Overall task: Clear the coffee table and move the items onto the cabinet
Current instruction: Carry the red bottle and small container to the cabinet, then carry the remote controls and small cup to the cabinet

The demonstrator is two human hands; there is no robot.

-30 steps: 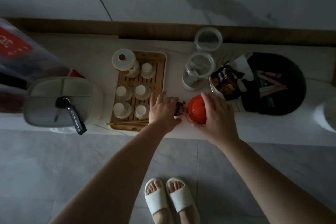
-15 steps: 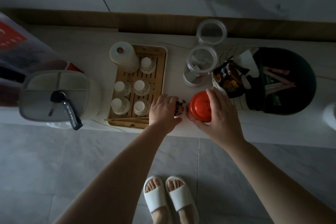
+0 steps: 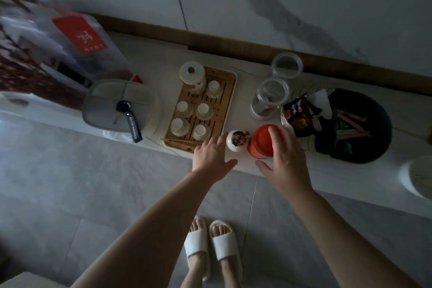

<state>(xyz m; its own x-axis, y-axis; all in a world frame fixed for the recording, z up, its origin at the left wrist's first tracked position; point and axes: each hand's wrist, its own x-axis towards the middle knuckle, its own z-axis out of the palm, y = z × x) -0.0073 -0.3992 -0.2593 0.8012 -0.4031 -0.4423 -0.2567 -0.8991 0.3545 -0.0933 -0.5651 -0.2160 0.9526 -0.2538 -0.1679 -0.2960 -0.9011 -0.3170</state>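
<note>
Head view: tea tray [image 3: 228, 91] beside red tin [image 3: 261, 141]

Five small white ceramic cups [image 3: 203, 110] sit on one slatted bamboo tea tray [image 3: 228, 98]. Two clear round glass jars [image 3: 272, 93] stand nearby, plus one red cylindrical tin [image 3: 261, 140].

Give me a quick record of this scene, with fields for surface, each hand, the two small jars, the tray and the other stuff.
surface: white cabinet top along the wall
left hand: open, fingers spread, beside the white jar, not gripping
right hand: open, fingers over the red jar
jars: upright, side by side at the front edge
tray: wooden, five small cups and a lidded pot
right of tray: two glass jars, dark basket of packets
left of tray: grey lidded box with a key fob on top
</note>
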